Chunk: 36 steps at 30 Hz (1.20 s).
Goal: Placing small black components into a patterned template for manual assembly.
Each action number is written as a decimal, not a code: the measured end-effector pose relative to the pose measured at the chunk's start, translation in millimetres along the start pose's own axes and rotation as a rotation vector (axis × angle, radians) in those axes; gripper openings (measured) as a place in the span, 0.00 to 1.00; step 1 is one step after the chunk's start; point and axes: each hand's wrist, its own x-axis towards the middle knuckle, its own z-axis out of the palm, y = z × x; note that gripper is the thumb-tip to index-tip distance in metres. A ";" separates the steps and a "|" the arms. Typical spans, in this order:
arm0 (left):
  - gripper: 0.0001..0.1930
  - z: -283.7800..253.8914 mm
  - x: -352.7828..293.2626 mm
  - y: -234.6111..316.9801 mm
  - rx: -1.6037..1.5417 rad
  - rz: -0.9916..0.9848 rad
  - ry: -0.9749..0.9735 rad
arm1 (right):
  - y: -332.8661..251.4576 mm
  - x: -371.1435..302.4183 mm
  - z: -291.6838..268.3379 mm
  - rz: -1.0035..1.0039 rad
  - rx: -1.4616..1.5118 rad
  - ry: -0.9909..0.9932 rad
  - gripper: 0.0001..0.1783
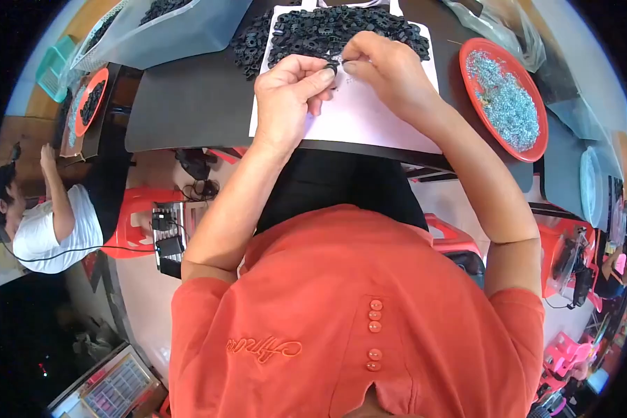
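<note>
Between the thumb and fingers of my left hand [289, 94] is a small black plastic part [332, 66], held over a white sheet [358, 118]. My right hand [393, 73] is close beside it, thumb and forefinger pinched together at the part. Whatever those fingertips grip is too small to make out. Just beyond both hands lies a spread pile of small black plastic parts [348, 26], some spilling off the sheet's left side. To the right, a red oval tray [540, 136] bears many tiny pale-blue, shiny pieces [512, 111].
A translucent plastic bin [181, 42] stands at the back left of the dark table [177, 108]. Clear plastic bags [508, 28] lie at the far right. At left, a person in a white shirt [59, 230] sits by another table with a red tray [92, 102] of black parts.
</note>
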 end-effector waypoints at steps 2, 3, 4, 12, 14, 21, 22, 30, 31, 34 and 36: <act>0.06 -2.1 1.2 0.7 0.019 -0.005 0.003 | -2.9 3.3 4.0 0.088 0.212 -0.078 0.05; 0.06 -1.2 0.5 0.1 0.023 -0.004 0.007 | -3.3 4.3 2.9 0.085 0.217 -0.078 0.05; 0.06 -0.6 -0.3 -1.0 0.002 -0.007 0.014 | -3.5 5.5 1.4 0.122 0.311 -0.113 0.05; 0.05 4.0 -1.7 -0.4 0.028 0.007 0.027 | 7.4 8.0 -5.6 0.317 0.768 -0.166 0.09; 0.05 4.3 -2.2 -0.6 0.039 0.018 0.026 | 5.6 8.0 -4.5 0.302 0.814 -0.178 0.09; 0.05 4.3 -4.8 1.2 0.078 0.009 0.015 | 2.5 7.3 -5.4 0.303 0.764 -0.179 0.09; 0.05 5.0 -5.6 1.3 0.087 0.021 0.022 | 2.9 7.2 -5.7 0.318 0.758 -0.203 0.09; 0.03 5.7 -8.2 -1.6 0.253 0.100 0.023 | 8.5 6.8 -6.9 0.299 0.817 -0.305 0.10; 0.03 5.2 -8.2 -1.7 0.283 0.134 0.015 | 6.9 6.9 -6.7 0.266 0.763 -0.296 0.10; 0.03 5.9 -9.2 -1.6 0.319 0.173 0.021 | 4.8 3.9 -1.8 0.263 0.772 -0.238 0.08; 0.03 6.2 -9.5 -2.3 0.326 0.179 0.036 | 3.5 1.7 -2.2 0.292 0.836 -0.190 0.07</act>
